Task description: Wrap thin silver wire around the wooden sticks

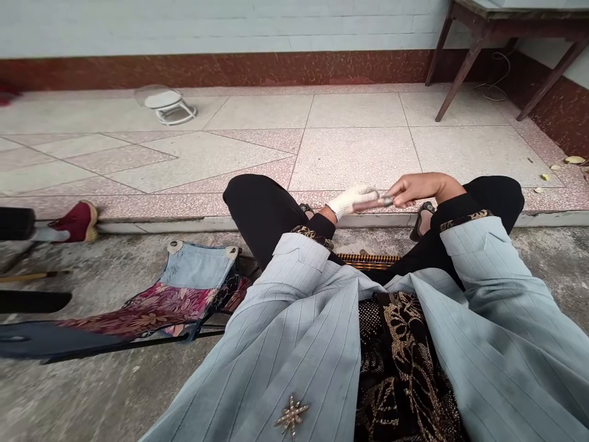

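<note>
In front of my knees, my left hand (355, 200) wears a white knitted glove, and its fingers stretch out to the right. Bare skin shows along the lower side of that hand. My right hand (414, 188) has no glove. Its bent fingers meet the tips of the left hand. A small grey banded thing (387, 201) shows where the two hands touch; whether it is a ring or something held I cannot tell. Beneath the hands, between my legs, the edge of a brown woven item (370, 261) is partly visible.
A folding chair (170, 301) with floral and denim cloth stands at my left. Beyond it is another person's red shoe (79, 222). A small white stool (169, 105) sits on the tiled step (354, 153). At the back right stands a wooden table (478, 46).
</note>
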`<state>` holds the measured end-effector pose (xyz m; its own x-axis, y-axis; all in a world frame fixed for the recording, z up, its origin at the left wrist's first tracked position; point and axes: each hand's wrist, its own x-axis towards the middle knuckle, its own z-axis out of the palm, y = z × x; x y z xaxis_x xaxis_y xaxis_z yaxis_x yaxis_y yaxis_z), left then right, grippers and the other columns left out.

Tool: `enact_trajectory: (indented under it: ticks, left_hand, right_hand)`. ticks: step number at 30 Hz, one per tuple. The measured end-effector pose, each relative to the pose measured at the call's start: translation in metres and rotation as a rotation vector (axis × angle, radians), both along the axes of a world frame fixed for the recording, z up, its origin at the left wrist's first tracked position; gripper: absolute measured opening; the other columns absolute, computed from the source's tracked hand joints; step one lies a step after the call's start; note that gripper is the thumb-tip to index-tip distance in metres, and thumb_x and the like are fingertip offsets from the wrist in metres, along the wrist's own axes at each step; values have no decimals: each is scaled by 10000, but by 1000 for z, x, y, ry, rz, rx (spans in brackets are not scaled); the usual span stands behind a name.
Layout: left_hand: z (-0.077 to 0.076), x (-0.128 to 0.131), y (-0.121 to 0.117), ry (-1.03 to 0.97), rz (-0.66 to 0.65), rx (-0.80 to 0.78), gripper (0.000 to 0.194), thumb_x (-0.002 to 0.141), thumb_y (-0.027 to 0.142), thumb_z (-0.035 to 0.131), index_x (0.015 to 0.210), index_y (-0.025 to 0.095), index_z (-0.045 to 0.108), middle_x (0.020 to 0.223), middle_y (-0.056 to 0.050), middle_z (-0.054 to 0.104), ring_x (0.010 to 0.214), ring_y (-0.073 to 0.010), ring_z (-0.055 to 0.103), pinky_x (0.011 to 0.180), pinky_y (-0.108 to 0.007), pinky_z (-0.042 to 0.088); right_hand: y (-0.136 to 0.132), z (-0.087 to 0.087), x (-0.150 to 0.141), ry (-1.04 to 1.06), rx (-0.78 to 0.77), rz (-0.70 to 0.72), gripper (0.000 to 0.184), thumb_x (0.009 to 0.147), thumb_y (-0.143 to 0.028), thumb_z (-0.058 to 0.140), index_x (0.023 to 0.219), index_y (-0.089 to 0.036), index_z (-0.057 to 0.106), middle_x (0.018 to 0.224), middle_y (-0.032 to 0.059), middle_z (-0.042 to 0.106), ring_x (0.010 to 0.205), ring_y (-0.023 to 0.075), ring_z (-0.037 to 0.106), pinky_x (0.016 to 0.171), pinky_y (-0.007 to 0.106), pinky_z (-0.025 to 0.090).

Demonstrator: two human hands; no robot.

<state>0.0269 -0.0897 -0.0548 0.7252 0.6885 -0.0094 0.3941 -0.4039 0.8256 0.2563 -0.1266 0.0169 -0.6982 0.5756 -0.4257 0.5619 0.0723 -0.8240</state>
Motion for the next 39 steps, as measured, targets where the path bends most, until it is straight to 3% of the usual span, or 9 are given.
enact_trajectory:
  ticks: [6, 11, 15, 18, 20, 24, 28, 33, 39]
  left_hand:
    - [-6, 6, -7, -133, -16, -294, 254, 958, 387, 429, 879, 178, 550, 621, 44, 417, 503, -70, 388, 500, -189, 366]
    - [-6, 5, -8, -127, -120, -240, 312, 944, 451, 445, 885, 178, 584, 595, 47, 408, 484, -74, 367, 476, -196, 333]
    - [6, 0, -8, -32, -107, -33, 308, 923, 417, 468, 892, 156, 628, 637, 30, 480, 525, -76, 404, 519, -209, 322]
    - [11, -4, -5, 27, -97, 68, 309, 904, 410, 481, 897, 150, 648, 670, 22, 516, 556, -83, 430, 542, -218, 320]
    - [11, -6, -3, 17, -108, 77, 321, 905, 412, 467, 889, 152, 656, 667, 21, 511, 564, -88, 432, 548, -223, 315]
    - [9, -7, 1, 3, -54, 67, 284, 899, 380, 479, 815, 154, 628, 634, 24, 479, 563, -90, 411, 548, -226, 299]
    - [5, -8, 3, -71, 101, -13, 249, 909, 369, 496, 817, 158, 591, 622, 26, 462, 544, -84, 390, 524, -217, 288]
    - [-5, -5, 5, -142, 131, -163, 262, 956, 373, 445, 848, 174, 576, 570, 46, 391, 480, -78, 332, 484, -206, 292]
    - [-5, 2, -4, -114, 48, -181, 221, 955, 328, 462, 831, 169, 551, 562, 50, 391, 464, -64, 315, 457, -195, 228]
  right_hand:
    - [3, 9, 4, 438, 203, -754, 325, 834, -453, 731, 906, -150, 635, 634, -17, 529, 507, 69, 411, 451, 206, 322]
    - [21, -4, 10, 268, 324, -973, 304, 878, -434, 692, 887, -139, 618, 618, -4, 514, 476, 74, 411, 443, 224, 330]
    - [28, -14, 11, -238, 536, -905, 219, 867, -318, 688, 970, -125, 702, 692, 56, 592, 564, 131, 498, 544, 289, 376]
    - [28, -19, 6, -584, 625, -651, 165, 823, -290, 703, 910, -157, 745, 751, 86, 629, 691, 190, 559, 621, 324, 380]
    - [25, -22, 1, -709, 523, -460, 109, 807, -277, 709, 804, -173, 740, 712, 79, 633, 676, 190, 563, 617, 326, 371]
    - [16, -24, -6, -662, 172, -152, 125, 776, -297, 739, 746, -177, 720, 557, 10, 571, 526, 130, 478, 558, 294, 351]
    - [6, -9, -3, -262, -67, 43, 310, 741, -421, 772, 898, -155, 743, 569, -30, 551, 513, 97, 442, 540, 257, 343]
    - [-3, 13, 7, 157, 120, -295, 235, 801, -370, 744, 937, -179, 732, 609, -37, 531, 530, 85, 404, 525, 242, 330]
    - [-1, 11, 3, 200, 111, -639, 77, 868, -198, 675, 802, -157, 679, 599, -11, 543, 499, 78, 416, 461, 222, 321]
